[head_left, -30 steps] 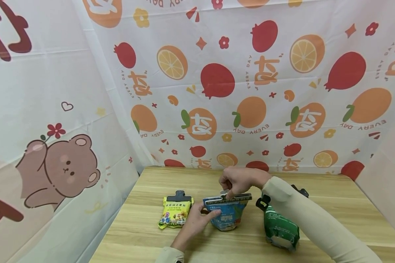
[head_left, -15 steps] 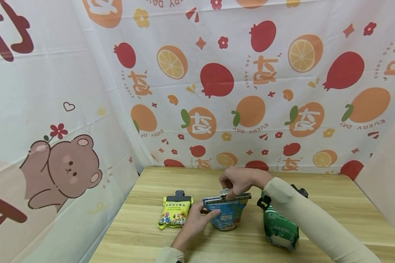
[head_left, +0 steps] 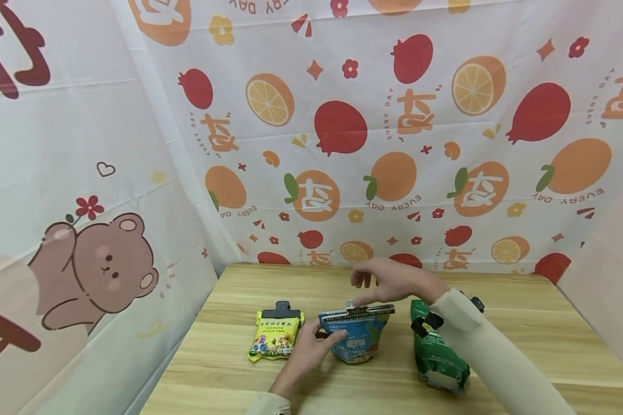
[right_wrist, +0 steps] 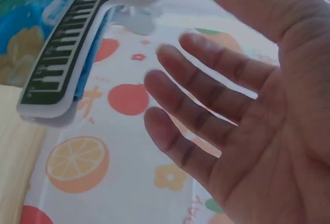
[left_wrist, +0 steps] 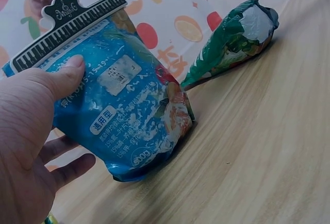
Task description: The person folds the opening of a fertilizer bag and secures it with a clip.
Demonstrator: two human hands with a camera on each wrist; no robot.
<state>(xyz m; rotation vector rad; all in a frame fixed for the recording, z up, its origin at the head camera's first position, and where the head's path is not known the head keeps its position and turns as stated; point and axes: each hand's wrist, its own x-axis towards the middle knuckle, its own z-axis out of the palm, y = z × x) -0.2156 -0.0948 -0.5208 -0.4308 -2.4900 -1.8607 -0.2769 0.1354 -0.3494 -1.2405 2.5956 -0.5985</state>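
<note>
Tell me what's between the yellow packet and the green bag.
The left hand and the blue bag it grips, with a piano-key clip along the bag's top. Head view shows it.

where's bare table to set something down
Bare table lies left of the yellow bag, beyond its clip to the curtain, and right of the right sleeve. Crowded around the blue bag, with left hand and right hand, and by the green bag.

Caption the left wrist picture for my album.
Left hand holding a blue bag with a piano-key clip along its top.
</note>
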